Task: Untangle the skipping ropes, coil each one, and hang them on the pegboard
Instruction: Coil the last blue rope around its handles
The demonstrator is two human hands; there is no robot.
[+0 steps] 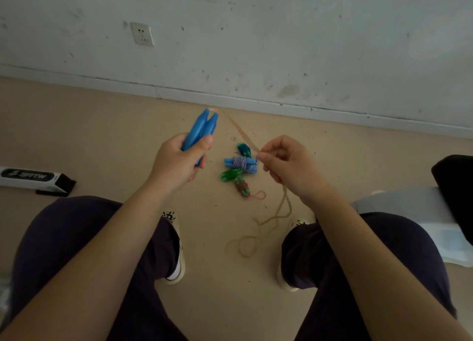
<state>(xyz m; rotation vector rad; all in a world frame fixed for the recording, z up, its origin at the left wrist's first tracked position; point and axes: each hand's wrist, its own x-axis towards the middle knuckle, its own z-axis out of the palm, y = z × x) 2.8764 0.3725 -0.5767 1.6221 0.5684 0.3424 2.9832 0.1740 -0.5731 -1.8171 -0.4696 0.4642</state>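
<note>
My left hand (pixel 180 161) grips two blue rope handles (pixel 202 128) held together, tips pointing up and away. A tan rope (pixel 236 129) runs taut from the handle tips to my right hand (pixel 286 164), which pinches it between thumb and fingers. Below that hand the rope hangs slack and lies in loose loops on the floor (pixel 252 240) between my feet. On the floor beyond my hands lie a coiled blue-and-white rope with blue handles (pixel 239 164), a green-handled coiled rope (pixel 236 180), and a small teal bundle (pixel 244 149).
A white and black box (pixel 33 179) lies on the floor at left. A grey and black object (pixel 435 207) sits at right. The white wall with a socket (pixel 142 34) stands ahead. My knees and shoes fill the lower view.
</note>
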